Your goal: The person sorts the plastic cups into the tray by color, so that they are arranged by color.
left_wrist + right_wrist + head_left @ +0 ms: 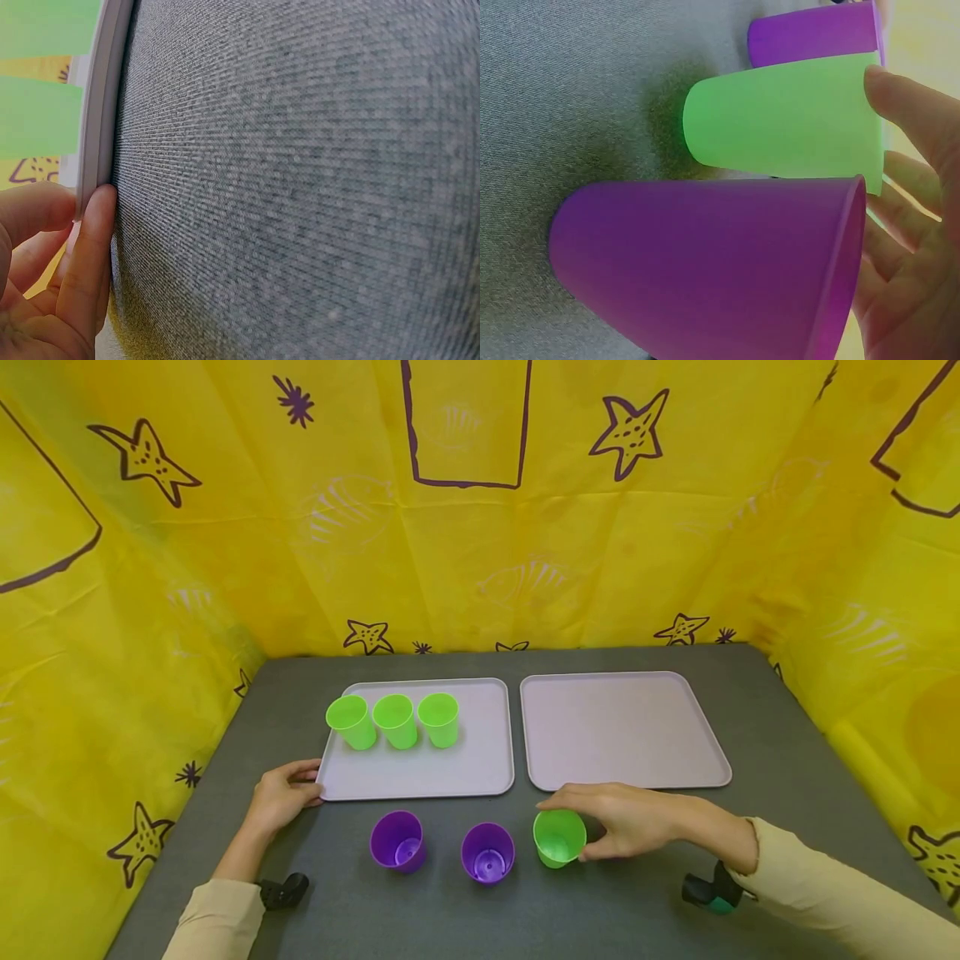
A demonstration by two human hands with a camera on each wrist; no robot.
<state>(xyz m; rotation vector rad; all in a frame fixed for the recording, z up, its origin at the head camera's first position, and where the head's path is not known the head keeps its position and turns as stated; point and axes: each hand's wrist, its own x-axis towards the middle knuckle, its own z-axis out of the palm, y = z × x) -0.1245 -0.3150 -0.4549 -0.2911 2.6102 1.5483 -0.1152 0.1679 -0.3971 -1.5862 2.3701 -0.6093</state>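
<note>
My left hand (pixel 279 795) pinches the left corner of a pale tray (pixel 480 777) between thumb and fingers; the left wrist view shows the tray's rim (pixel 97 127) between them. Three light green cups (pixel 394 720) stand in a row on that tray. My right hand (pixel 626 818) holds another green cup (pixel 558 837) by its rim, thumb on one side and fingers on the other. Left of it stand two purple cups (pixel 487 853) (pixel 398 842), mouths up. A purple cup (pixel 705 262) looms large before the held green cup (pixel 780 116) in the right wrist view.
A second pale tray (pixel 622 731) lies to the right of the first, with a narrow gap between. The dark grey table (pixel 450 927) is bounded by yellow cloth (pixel 465 535) with sea drawings at the back and sides. A small black camera (pixel 283 891) sits at my left wrist.
</note>
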